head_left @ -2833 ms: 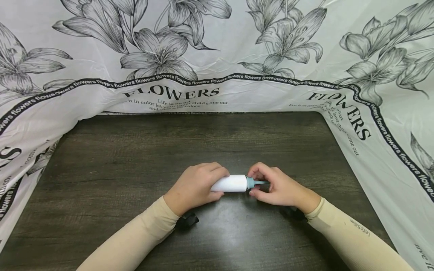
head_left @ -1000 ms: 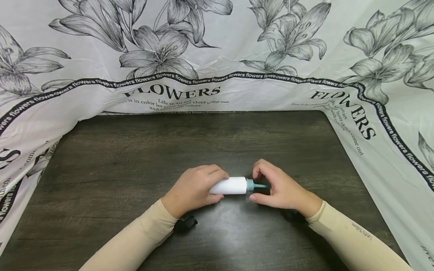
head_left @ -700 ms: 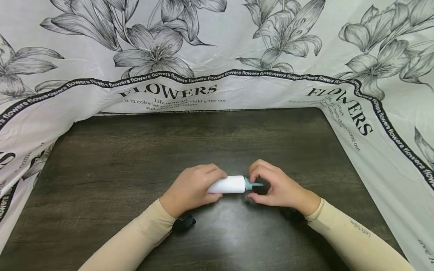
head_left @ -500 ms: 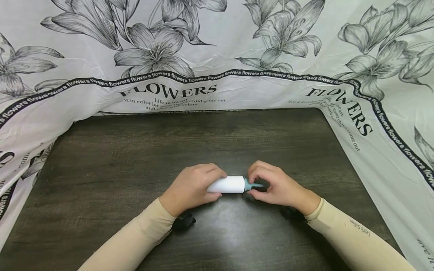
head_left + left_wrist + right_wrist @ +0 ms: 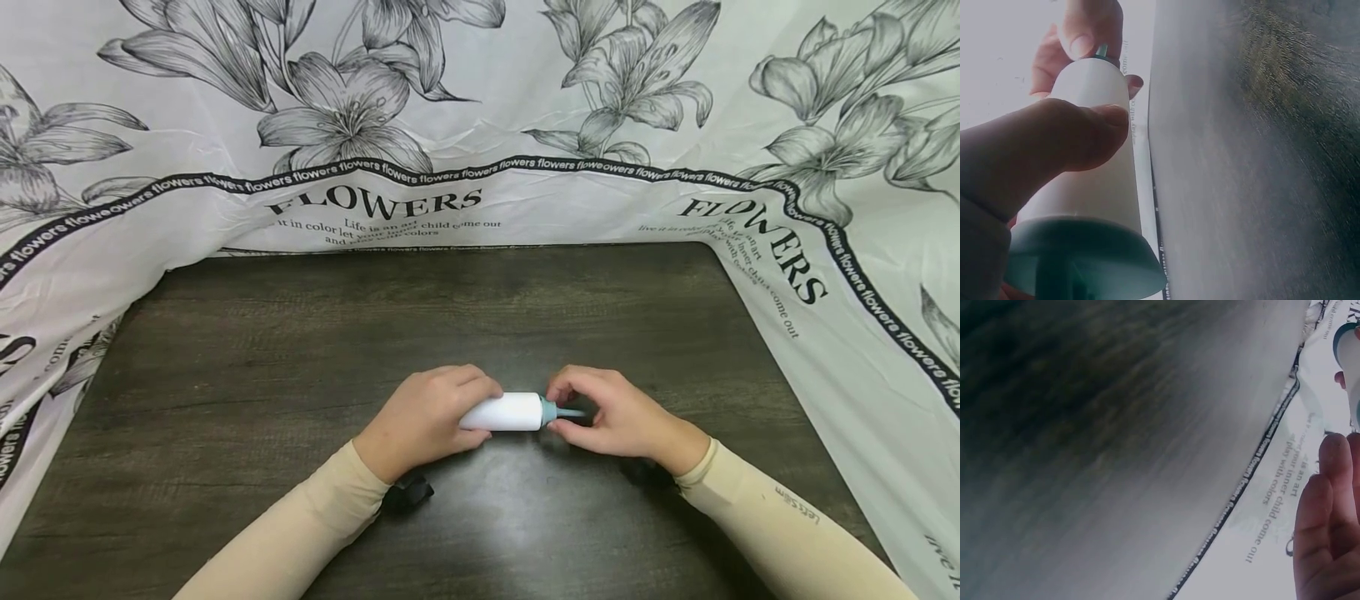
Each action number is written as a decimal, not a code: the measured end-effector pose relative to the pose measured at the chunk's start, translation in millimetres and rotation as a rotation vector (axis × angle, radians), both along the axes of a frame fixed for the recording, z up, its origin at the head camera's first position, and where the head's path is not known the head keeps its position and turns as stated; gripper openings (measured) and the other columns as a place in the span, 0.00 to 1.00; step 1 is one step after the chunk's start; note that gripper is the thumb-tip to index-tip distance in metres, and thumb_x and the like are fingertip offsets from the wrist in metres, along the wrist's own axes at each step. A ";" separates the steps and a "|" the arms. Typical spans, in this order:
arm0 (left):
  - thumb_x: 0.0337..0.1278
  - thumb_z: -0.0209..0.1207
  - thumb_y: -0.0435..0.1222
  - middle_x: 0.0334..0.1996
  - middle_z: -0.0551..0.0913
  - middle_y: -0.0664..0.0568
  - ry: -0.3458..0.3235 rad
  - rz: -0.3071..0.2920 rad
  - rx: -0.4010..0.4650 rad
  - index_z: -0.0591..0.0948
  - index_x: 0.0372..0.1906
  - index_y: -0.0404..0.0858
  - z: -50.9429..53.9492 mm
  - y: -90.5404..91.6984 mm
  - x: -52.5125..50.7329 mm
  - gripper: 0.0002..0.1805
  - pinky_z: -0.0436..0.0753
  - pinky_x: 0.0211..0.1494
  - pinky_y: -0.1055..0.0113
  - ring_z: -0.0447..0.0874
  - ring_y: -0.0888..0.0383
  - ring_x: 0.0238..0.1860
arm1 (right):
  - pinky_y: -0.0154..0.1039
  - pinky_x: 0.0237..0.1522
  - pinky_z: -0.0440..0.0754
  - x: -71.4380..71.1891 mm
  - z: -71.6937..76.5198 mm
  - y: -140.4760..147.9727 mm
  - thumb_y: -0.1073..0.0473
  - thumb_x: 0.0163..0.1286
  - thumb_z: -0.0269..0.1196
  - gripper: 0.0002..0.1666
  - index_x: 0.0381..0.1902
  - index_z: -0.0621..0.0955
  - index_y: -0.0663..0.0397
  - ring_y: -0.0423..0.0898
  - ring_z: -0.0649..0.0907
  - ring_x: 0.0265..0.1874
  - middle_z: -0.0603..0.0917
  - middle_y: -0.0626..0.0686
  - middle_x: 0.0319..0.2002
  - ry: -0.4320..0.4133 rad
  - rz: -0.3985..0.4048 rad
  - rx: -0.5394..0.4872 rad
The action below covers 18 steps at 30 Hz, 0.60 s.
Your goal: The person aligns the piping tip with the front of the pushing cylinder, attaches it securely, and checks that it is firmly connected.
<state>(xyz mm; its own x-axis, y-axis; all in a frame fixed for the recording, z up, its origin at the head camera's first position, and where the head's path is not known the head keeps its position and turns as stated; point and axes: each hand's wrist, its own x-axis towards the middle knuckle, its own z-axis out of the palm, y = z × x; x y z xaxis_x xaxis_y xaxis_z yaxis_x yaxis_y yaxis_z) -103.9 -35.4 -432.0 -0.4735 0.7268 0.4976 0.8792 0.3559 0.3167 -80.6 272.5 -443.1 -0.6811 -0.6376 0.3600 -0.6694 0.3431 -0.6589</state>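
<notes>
My left hand [image 5: 427, 414] grips a white bottle [image 5: 512, 412], held on its side above or on the dark table; the head view does not tell which. Toward the right, the bottle ends in a teal cap [image 5: 548, 410] with a thin nozzle [image 5: 572, 413]. The thumb and curled forefinger of my right hand [image 5: 622, 415] pinch this cap from both sides. In the left wrist view, a flared dark-teal base [image 5: 1085, 253] shows at the bottle's other end, with my left thumb [image 5: 1100, 128] across the white body. The right wrist view catches only fingers and a bit of bottle at its edge.
Dark wood-grain table [image 5: 420, 317] lies under both hands. White cloth with black flower prints and lettering [image 5: 390, 208] hangs behind it and along both sides. A black strap piece [image 5: 408, 492] sits under the left wrist.
One second ago my right fingers stood spread apart around the cap; they have since drawn together onto it. My left hand keeps its grip, and the bottle stays nearly in place.
</notes>
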 end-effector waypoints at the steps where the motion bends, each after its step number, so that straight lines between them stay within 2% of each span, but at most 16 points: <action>1: 0.39 0.84 0.35 0.43 0.88 0.55 0.001 0.000 -0.002 0.86 0.47 0.40 0.2 -0.1 0.2 0.26 0.88 0.43 0.61 0.88 0.57 0.42 | 0.43 0.36 0.87 0.3 0.1 0.0 0.66 0.64 0.76 0.19 0.48 0.80 0.46 0.39 0.84 0.39 0.85 0.41 0.43 -0.013 -0.005 0.005; 5: 0.38 0.84 0.35 0.43 0.88 0.55 0.005 0.000 -0.003 0.86 0.47 0.41 1.2 0.4 0.3 0.26 0.88 0.43 0.61 0.88 0.57 0.42 | 0.44 0.37 0.88 0.4 0.9 0.3 0.67 0.68 0.73 0.19 0.50 0.79 0.46 0.39 0.85 0.39 0.85 0.41 0.45 -0.048 -0.010 0.025; 7: 0.39 0.84 0.35 0.43 0.88 0.55 0.005 -0.001 -0.004 0.86 0.47 0.41 1.9 0.8 0.4 0.26 0.88 0.43 0.61 0.88 0.57 0.42 | 0.45 0.40 0.88 0.0 1.5 0.3 0.68 0.70 0.71 0.19 0.52 0.78 0.46 0.38 0.86 0.40 0.85 0.41 0.46 -0.064 -0.010 0.037; 14: 0.40 0.84 0.35 0.44 0.87 0.55 0.000 -0.010 -0.020 0.87 0.48 0.41 4.8 0.7 0.6 0.26 0.88 0.44 0.62 0.87 0.57 0.42 | 0.42 0.41 0.87 0.2 1.7 -0.1 0.69 0.77 0.63 0.16 0.57 0.76 0.50 0.40 0.87 0.42 0.88 0.45 0.46 -0.123 -0.004 0.065; 18: 0.39 0.83 0.34 0.44 0.87 0.54 0.002 -0.011 -0.011 0.87 0.48 0.41 4.8 0.2 -0.7 0.26 0.88 0.44 0.61 0.87 0.57 0.43 | 0.44 0.44 0.87 0.6 4.9 0.7 0.65 0.76 0.66 0.19 0.59 0.75 0.50 0.41 0.87 0.43 0.86 0.44 0.50 -0.167 -0.044 0.092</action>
